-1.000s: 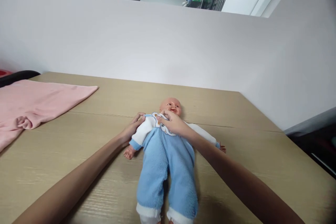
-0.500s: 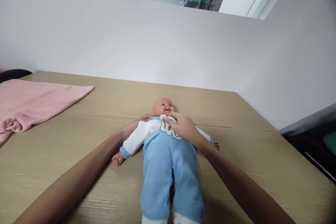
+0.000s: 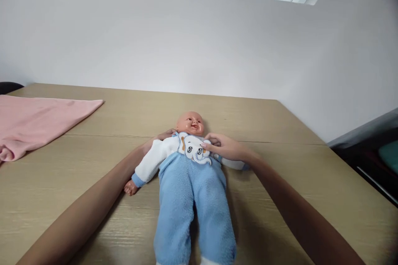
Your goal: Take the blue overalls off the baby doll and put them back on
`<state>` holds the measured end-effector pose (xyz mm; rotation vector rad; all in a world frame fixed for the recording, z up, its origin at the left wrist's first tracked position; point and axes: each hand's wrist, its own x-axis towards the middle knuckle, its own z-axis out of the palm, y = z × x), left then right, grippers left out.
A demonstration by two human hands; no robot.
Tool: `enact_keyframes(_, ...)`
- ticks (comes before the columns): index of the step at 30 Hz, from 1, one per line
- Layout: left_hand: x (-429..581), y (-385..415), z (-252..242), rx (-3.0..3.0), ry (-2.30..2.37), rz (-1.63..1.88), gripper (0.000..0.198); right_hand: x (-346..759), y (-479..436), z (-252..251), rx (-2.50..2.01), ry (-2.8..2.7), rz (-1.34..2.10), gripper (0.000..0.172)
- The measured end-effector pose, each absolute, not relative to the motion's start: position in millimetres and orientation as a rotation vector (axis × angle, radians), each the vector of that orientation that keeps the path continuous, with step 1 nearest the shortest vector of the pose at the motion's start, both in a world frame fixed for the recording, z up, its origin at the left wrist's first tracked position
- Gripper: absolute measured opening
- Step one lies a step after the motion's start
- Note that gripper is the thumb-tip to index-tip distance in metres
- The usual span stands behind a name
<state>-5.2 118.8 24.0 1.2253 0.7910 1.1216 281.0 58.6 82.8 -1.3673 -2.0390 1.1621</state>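
A baby doll (image 3: 192, 123) lies face up on the wooden table, its legs toward me. It wears a white long-sleeved top with blue cuffs and fuzzy blue overalls (image 3: 180, 190), with a white elephant patch (image 3: 195, 148) on the chest. My left hand (image 3: 166, 134) rests at the doll's shoulder on the left, beside the neck; the sleeve and shoulder hide most of its fingers. At the other shoulder, my right hand (image 3: 222, 145) has its thumb and fingers closed around the overalls at the patch's edge. My right hand and forearm partly cover the doll's arm on that side.
A pink cloth (image 3: 46, 122) lies on the table (image 3: 124, 103) at the left. Behind the table stands a white partition wall (image 3: 174, 37). Part of a black chair (image 3: 9, 87) shows at the left edge, and dark items (image 3: 367, 157) stand beyond the right table edge.
My right hand has moved from over the doll's chest and chin outward to its shoulder, uncovering the elephant patch. My left hand stays at the other shoulder. The view has shifted slightly.
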Motion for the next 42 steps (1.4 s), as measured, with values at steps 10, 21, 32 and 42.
enact_keyframes(10,-30.5,130.8,36.9,1.480,0.735,0.704,0.029,312.9,7.6,50.4,-1.492,-1.802,0.559,0.032)
enact_keyframes(21,5.6,111.1,92.3,2.329,0.779,0.933,0.020,407.9,-59.9,11.0,-1.676,-1.902,0.385,0.054)
enact_keyframes(32,103.4,103.0,75.6,2.611,0.368,0.512,0.022,381.0,-44.4,43.0,-1.400,-1.464,0.624,0.041)
enact_keyframes(42,86.6,97.0,75.2,2.342,0.090,0.825,0.030,317.6,-1.0,44.9,-1.097,-1.560,0.875,0.044)
